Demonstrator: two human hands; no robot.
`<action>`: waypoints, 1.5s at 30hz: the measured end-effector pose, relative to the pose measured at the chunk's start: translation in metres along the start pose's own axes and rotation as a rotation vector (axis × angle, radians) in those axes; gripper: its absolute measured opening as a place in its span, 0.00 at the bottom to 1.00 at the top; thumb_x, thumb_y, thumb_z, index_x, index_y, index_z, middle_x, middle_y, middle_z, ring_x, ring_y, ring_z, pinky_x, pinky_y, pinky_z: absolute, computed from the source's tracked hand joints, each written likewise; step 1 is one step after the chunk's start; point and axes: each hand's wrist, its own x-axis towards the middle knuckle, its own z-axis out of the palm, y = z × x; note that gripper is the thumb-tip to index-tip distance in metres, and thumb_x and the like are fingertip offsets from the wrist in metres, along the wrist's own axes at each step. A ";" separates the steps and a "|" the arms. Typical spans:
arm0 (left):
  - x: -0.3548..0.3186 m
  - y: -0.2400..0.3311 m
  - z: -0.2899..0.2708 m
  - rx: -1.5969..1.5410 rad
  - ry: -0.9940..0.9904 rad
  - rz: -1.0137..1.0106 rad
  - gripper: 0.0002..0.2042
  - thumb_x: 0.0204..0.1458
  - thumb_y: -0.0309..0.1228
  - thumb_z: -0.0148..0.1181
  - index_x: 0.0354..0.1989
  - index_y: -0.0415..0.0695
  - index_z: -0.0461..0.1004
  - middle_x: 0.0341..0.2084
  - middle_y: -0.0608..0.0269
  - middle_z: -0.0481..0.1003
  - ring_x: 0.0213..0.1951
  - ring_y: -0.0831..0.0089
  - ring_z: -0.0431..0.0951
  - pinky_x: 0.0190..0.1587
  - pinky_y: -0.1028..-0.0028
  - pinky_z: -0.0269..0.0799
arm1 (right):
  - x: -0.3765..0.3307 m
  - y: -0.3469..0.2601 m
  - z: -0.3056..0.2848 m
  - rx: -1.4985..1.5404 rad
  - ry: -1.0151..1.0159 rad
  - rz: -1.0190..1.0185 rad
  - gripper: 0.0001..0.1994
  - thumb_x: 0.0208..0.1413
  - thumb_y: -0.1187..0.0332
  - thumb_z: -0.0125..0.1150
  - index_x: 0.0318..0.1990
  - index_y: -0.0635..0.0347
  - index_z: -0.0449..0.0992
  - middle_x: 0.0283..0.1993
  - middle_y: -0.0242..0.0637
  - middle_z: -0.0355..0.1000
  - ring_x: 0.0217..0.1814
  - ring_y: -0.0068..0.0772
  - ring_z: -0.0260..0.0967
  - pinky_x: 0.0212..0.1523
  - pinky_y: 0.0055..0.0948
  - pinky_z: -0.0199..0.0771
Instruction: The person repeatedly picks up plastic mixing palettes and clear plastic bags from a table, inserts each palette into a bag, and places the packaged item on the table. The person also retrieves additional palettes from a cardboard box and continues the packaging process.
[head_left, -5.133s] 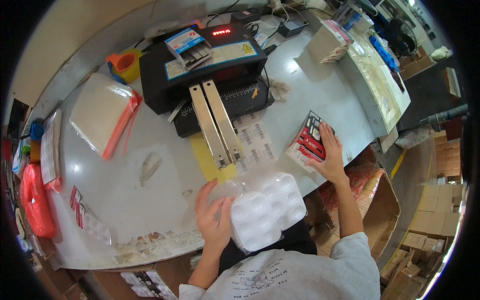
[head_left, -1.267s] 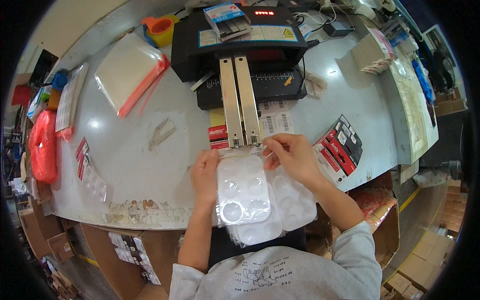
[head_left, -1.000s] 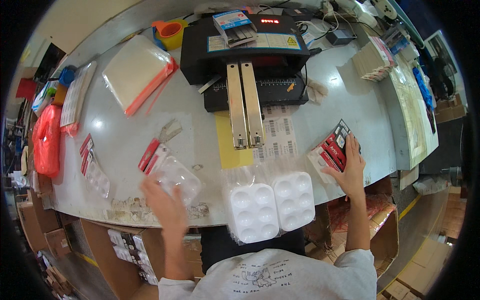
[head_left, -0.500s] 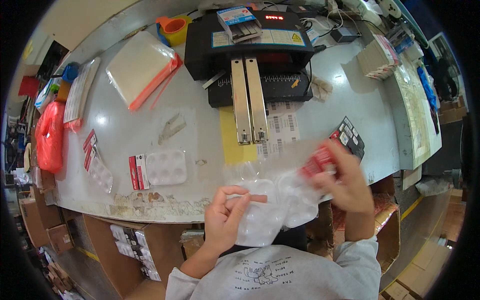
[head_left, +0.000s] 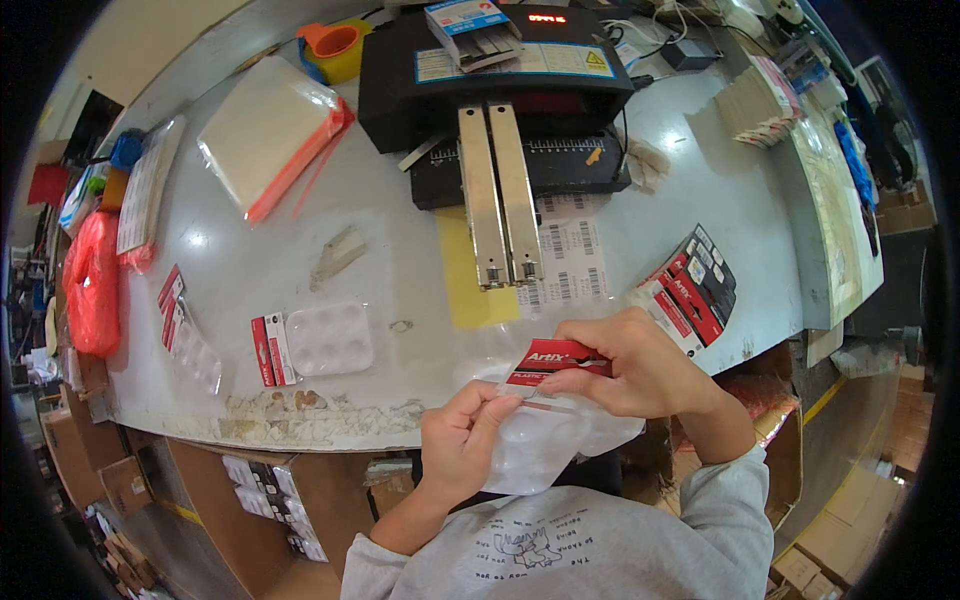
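My left hand (head_left: pixel 463 438) pinches the upper left edge of a white plastic paint palette (head_left: pixel 525 445) in a clear bag, low in front of me. A folded red and white header card (head_left: pixel 530 362) lies across the bag's top edge, with my right hand (head_left: pixel 640 368) gripping it between thumb and fingers. The card's lower left corner meets my left fingertips. More clear and white plastic shows behind, below my right hand, largely covered. Two carded palettes lie on the table at left: a flat one (head_left: pixel 330 338) and a tilted one (head_left: pixel 192 350).
A black machine (head_left: pixel 490 90) with two metal arms stands at the back, over barcode label sheets (head_left: pixel 570 260). Header cards (head_left: pixel 690 295) are piled at right. Clear bags (head_left: pixel 265 135) lie back left, near an orange cup (head_left: pixel 333 42). An open carton (head_left: pixel 270 500) sits below the table.
My right hand has moved left with the red header card, bringing it onto the bag's top edge by my left hand. The card pile at right is now less covered.
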 end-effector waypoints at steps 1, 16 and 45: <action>0.000 0.000 0.001 -0.028 0.014 -0.002 0.06 0.54 0.29 0.58 0.33 0.38 0.75 0.14 0.73 0.70 0.20 0.89 0.62 0.22 0.84 0.59 | 0.000 0.001 0.001 0.011 0.022 -0.026 0.11 0.46 0.66 0.68 0.33 0.62 0.74 0.21 0.44 0.69 0.19 0.43 0.63 0.22 0.29 0.63; 0.003 -0.012 0.001 -0.035 0.311 0.118 0.09 0.55 0.29 0.56 0.30 0.34 0.75 0.17 0.78 0.66 0.20 0.89 0.58 0.21 0.85 0.52 | -0.020 0.024 -0.001 0.418 0.039 0.409 0.14 0.48 0.64 0.66 0.36 0.68 0.78 0.25 0.34 0.74 0.25 0.19 0.71 0.24 0.21 0.69; 0.081 -0.051 -0.021 0.163 0.199 0.052 0.13 0.58 0.34 0.49 0.28 0.37 0.69 0.21 0.63 0.71 0.27 0.78 0.68 0.34 0.75 0.64 | 0.027 0.050 0.017 0.640 0.352 0.441 0.11 0.54 0.71 0.58 0.40 0.71 0.73 0.28 0.37 0.73 0.27 0.26 0.73 0.28 0.21 0.74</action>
